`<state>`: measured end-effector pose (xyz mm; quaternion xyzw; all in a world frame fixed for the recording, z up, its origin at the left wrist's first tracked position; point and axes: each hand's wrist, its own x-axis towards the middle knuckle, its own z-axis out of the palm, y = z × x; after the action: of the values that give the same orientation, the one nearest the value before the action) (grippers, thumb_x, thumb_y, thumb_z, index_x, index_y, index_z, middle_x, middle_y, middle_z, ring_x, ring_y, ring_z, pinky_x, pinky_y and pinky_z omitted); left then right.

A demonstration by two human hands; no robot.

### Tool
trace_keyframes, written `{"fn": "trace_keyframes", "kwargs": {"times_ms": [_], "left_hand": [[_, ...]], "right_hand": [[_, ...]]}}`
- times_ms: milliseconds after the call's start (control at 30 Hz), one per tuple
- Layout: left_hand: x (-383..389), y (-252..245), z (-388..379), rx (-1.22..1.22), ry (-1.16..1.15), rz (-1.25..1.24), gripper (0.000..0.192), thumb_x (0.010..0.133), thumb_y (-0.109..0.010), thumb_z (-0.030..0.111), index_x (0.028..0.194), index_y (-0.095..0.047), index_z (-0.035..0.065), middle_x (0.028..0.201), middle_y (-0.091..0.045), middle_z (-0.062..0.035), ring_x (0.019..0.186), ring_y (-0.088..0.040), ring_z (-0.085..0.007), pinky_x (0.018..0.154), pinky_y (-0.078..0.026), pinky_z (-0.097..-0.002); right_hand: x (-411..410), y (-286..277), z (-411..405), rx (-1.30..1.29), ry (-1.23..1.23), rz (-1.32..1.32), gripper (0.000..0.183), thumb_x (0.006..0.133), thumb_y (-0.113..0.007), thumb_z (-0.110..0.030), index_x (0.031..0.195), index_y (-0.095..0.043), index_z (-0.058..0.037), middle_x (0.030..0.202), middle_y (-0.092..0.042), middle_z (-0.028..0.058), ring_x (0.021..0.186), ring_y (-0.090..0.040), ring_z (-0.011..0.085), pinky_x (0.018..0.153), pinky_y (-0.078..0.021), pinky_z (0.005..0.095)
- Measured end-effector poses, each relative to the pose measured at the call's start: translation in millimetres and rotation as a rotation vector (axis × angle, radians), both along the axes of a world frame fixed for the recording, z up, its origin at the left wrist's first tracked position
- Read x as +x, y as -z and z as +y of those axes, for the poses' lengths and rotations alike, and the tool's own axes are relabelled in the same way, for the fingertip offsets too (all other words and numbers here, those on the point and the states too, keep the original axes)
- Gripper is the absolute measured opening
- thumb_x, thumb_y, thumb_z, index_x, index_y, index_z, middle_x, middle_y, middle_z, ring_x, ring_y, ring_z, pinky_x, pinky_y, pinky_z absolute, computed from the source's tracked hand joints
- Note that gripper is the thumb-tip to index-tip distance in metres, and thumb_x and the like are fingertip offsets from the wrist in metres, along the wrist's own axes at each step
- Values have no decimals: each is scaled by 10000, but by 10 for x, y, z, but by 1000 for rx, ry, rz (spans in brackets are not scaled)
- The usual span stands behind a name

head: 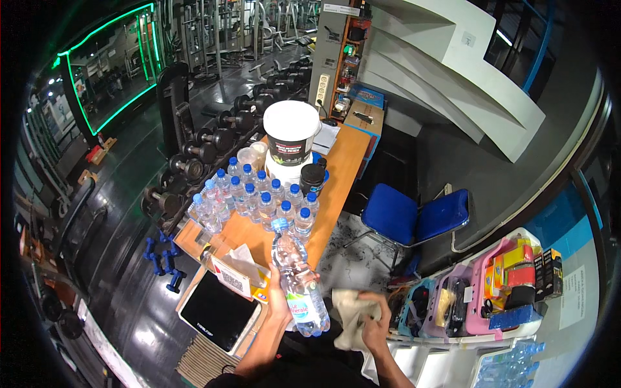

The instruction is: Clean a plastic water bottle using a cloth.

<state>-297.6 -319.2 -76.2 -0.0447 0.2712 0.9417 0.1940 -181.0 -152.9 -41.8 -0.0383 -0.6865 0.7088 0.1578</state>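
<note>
A large clear plastic water bottle (pixel 303 291) with a blue cap is gripped in my left hand (pixel 280 298), tilted with its cap toward the table. Its label bears the brand Le Minerale. My right hand (pixel 376 322) holds a beige cloth (pixel 350 315) just to the right of the bottle, apart from it. Beyond the bottle, several small water bottles (pixel 250 201) with blue caps stand grouped upright on the wooden table (pixel 347 169). Part of my left hand's fingers is hidden behind the bottle.
White tubs (pixel 291 131) are stacked behind the bottles, beside a black jar (pixel 312 178). A black-topped device (pixel 220 310) and a stand with a printed code (pixel 230 279) sit at left. Baskets (pixel 478 300) of goods and a blue chair (pixel 390 213) are at right. Dumbbells (pixel 199 150) line the table's left.
</note>
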Motion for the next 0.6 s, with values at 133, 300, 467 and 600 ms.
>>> {"fn": "trace_keyframes", "kwargs": {"times_ms": [133,300,467,600], "left_hand": [[133,-80,77,70,67,-5,743,908,-230,639,1148,-527,2,972,-630,-134,859,-628,-250,746,-513,-376],[143,-94,47,36,-28,-68,697,920,-291,596,1261,-451,10,1125,-576,-167,1071,-564,-262,965,-431,-419],[-10,5,-78,109,-100,126,629,937,-277,557,1175,-490,16,979,-601,-138,919,-570,-245,852,-448,-393],[98,-202,-90,11,-95,10,614,929,-275,551,1077,-540,18,869,-612,-125,816,-584,-233,696,-483,-339]], "right_hand": [[-424,-324,-234,64,114,213,455,647,-413,136,1056,-573,13,1256,-523,221,1186,-496,274,998,-371,363],[-391,-231,-363,463,-230,222,384,699,-544,104,1054,-616,-26,1281,-530,155,1256,-435,336,1046,-340,426],[103,-8,-385,457,-298,273,319,703,-642,10,1014,-643,-59,1221,-580,126,1228,-473,308,1012,-379,401],[239,240,-146,118,-388,358,472,849,-562,-483,880,-629,-18,986,-663,177,1021,-597,321,915,-432,435]]}}
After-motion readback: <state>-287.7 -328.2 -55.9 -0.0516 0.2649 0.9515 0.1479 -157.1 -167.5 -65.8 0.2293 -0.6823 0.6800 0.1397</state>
